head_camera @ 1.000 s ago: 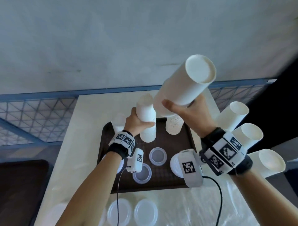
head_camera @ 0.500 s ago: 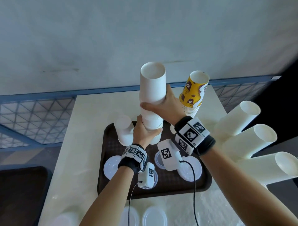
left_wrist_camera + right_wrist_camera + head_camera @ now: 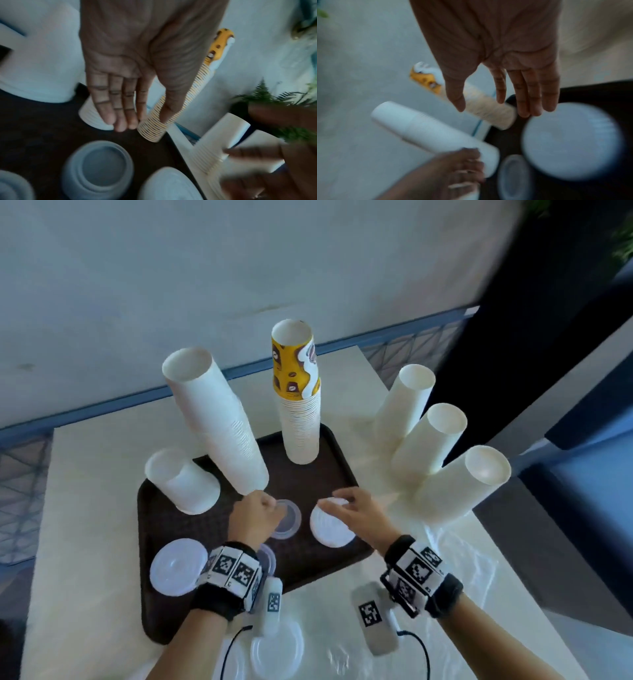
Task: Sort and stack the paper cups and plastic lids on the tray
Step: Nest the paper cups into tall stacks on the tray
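On the brown tray a tall white cup stack leans left, beside a stack topped by a yellow cup and a short white stack. A small clear lid, a white lid, a large lid and another small lid lie on the tray. My left hand is at the tall stack's base, by the clear lid, fingers straight and holding nothing. My right hand hovers over the white lid, fingers spread and empty.
Three long white cup stacks lie fanned on the table right of the tray. More clear lids and crinkled plastic wrap sit on the table's near side. A grey wall stands behind; a blue rail runs along the table's far edge.
The right hand set its white stack onto the one the left hand held. Both hands let go and dropped down to the lids in the tray's middle.
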